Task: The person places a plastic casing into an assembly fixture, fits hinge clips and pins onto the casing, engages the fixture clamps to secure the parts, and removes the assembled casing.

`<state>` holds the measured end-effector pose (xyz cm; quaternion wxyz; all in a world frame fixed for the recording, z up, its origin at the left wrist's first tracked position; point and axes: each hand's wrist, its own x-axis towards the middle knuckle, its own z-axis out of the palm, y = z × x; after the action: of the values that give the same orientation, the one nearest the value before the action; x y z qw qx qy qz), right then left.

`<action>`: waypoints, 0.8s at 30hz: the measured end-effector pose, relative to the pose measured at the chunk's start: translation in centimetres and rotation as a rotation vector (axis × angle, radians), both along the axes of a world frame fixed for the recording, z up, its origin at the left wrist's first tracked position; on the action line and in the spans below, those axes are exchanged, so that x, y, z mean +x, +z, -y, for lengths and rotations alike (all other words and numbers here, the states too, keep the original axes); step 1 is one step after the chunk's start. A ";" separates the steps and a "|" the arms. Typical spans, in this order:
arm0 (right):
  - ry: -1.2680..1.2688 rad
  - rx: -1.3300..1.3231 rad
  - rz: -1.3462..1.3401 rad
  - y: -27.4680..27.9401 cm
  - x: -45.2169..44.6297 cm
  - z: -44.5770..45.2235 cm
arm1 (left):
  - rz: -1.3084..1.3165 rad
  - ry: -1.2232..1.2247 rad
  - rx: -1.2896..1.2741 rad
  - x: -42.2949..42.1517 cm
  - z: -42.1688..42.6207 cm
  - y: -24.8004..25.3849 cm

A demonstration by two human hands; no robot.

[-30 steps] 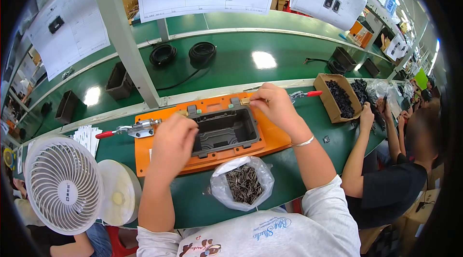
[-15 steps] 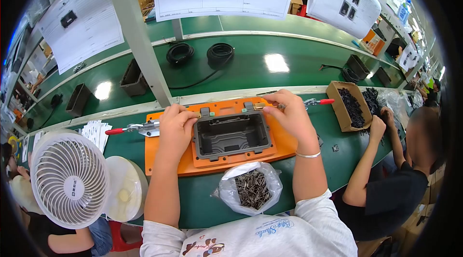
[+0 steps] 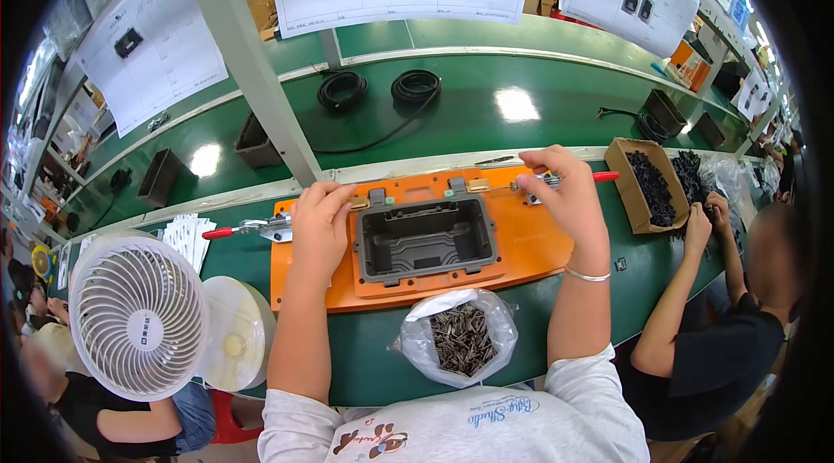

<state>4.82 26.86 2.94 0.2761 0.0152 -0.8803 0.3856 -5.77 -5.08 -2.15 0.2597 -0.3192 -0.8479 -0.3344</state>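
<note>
A dark grey plastic box [image 3: 426,241], open at the top, sits in an orange fixture plate [image 3: 539,246] on the green bench. My left hand [image 3: 321,215], fingers pinched together, is at the box's back left corner beside a small brass-coloured piece [image 3: 359,201]; its fingertips partly hide what they hold. My right hand [image 3: 560,185] is curled at the right toggle clamp [image 3: 543,188], thumb and fingers around a thin rod whose far end reaches a second brass-coloured piece [image 3: 478,185]. A clear bag of metal pins or screws [image 3: 463,339] lies in front of the fixture.
A white fan [image 3: 139,317] stands at the left beside white paper slips [image 3: 185,240]. Left of the fixture is a red-handled clamp [image 3: 252,228]. A carton of black parts [image 3: 645,185] lies at right, near a co-worker's arms [image 3: 673,307]. Black cable coils [image 3: 415,88] lie behind.
My right hand has moved right, away from the box's back right corner to the clamp. My left hand has come to the back left corner. The whole view has shifted.
</note>
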 end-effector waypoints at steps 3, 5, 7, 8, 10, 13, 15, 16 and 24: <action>-0.121 -0.072 -0.054 -0.9 0.0 -2.4 | 0.002 -0.018 -0.015 0.9 -0.5 0.7; -0.328 -0.120 -0.070 -1.3 0.2 -4.6 | 0.128 -0.100 0.039 1.7 -1.1 1.2; -0.587 -0.026 -0.074 -2.2 0.3 -6.8 | 0.150 -0.158 -0.041 2.1 -3.0 1.7; -0.682 -0.037 0.009 -2.7 0.3 -8.2 | 0.089 -0.159 -0.124 2.6 -4.3 2.3; -0.835 -0.027 0.015 -4.4 -0.1 -10.5 | -0.006 -0.205 -0.252 2.8 -7.1 2.9; -0.844 -0.289 -0.054 -7.3 -0.8 -13.4 | -0.042 -0.201 -0.365 1.6 -10.4 2.3; -0.789 -0.743 -0.090 -7.9 -0.7 -14.6 | 0.267 -0.186 -0.568 0.8 -11.8 1.7; -0.787 -0.740 -0.093 -8.2 -0.5 -15.1 | 0.264 -0.185 -0.564 0.6 -11.9 1.3; -0.209 -1.746 -0.266 -8.4 -1.5 -15.7 | 0.076 -0.185 -0.389 0.5 -11.9 -0.2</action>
<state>3.31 42.58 -5.41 0.3231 -0.2364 -0.2300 0.8870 -5.22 6.79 -2.32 0.1290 -0.4268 -0.8728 -0.1986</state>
